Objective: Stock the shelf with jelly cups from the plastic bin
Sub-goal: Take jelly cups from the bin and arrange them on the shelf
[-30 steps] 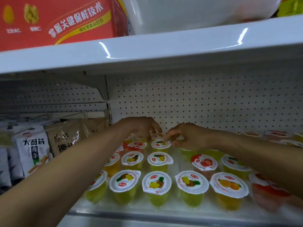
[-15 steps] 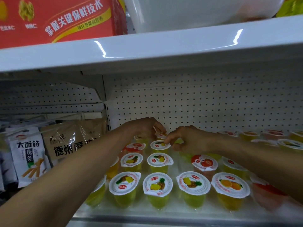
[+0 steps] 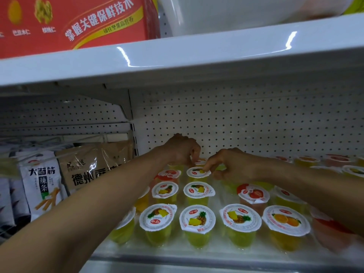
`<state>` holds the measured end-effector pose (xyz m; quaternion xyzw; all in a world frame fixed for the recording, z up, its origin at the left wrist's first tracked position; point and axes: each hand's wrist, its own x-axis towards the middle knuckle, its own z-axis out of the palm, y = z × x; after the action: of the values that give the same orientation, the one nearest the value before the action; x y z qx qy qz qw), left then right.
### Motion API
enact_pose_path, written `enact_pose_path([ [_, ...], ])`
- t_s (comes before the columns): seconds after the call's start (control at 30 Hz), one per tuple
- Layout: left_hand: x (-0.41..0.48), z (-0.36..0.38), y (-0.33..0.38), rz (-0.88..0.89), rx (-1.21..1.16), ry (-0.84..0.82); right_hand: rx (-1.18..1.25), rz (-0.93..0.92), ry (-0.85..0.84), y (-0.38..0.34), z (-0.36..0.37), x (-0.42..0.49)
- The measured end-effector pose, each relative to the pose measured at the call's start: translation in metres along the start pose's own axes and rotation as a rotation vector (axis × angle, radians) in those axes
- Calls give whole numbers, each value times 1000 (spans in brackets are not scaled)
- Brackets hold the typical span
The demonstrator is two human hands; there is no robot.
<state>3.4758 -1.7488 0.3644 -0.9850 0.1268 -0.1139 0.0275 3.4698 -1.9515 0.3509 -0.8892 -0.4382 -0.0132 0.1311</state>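
Yellow jelly cup (image 3: pixel 198 172) pinched by right hand (image 3: pixel 232 166); knuckles hide what left hand (image 3: pixel 180 152) holds.

The red box (image 3: pixel 78 24) reads 掌握关键保鲜技术 in white, with 巴旦木仁 under a pictured nut. The white bag (image 3: pixel 42 186) reads 大面筋 and 辣条, the brown bag (image 3: pixel 94 168) beside it 德州, the rest hidden. Print on the jelly cup lids (image 3: pixel 197 218) is too small to read
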Motion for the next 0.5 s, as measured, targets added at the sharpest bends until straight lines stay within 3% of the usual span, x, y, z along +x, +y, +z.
enact_pose_path([
  [0.23, 1, -16, -13, -36, -126, -139, -5, 0, -4, -3, -2, -3],
  [0.5, -26, -28, -18, -47, -351, -118, 5, -10, 7, -5, -1, 1],
])
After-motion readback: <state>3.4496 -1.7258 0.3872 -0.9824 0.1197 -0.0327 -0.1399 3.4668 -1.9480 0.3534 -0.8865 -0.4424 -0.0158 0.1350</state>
